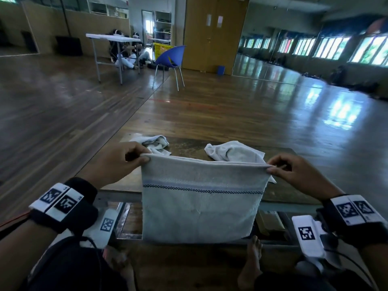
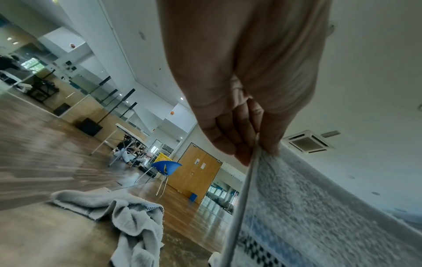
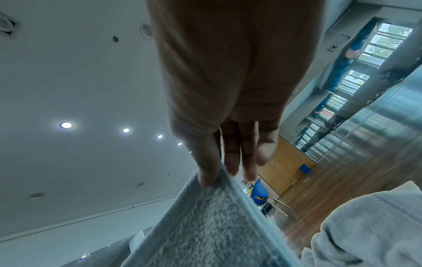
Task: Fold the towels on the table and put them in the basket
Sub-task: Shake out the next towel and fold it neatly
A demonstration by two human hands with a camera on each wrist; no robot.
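White terry with a pale blue band and a dark checked line: held towel (image 1: 201,198), doubled over and hung flat in the air before the near edge of the counter (image 1: 184,148), lower hem down past that edge. Pinched at the upper left corner by the left grip (image 1: 117,164), thumb on the near face, curled fingers behind. Pinched at the upper right corner by the right grip (image 1: 298,173) in like manner, thumb tip on the near face. Stretched level and taut between the two. Seen from the left wrist: thumb and fingers closed on the folded top edge. Seen from the right wrist: thumb pressed on the cloth, other fingers loosely extended behind it.

Lay on the counter beyond: crumpled towel with checked trim (image 1: 156,143) at the far left, just behind the left grip; plain crumpled towel (image 1: 233,152) at the far right, apart from the first. Strapped round both wrists: black bands (image 1: 60,202) with printed square markers. Stood far off on the wooden floor (image 1: 210,101): blue chair (image 1: 171,56), yellow basket (image 1: 162,49) behind it, white folding table (image 1: 111,37) to the left.
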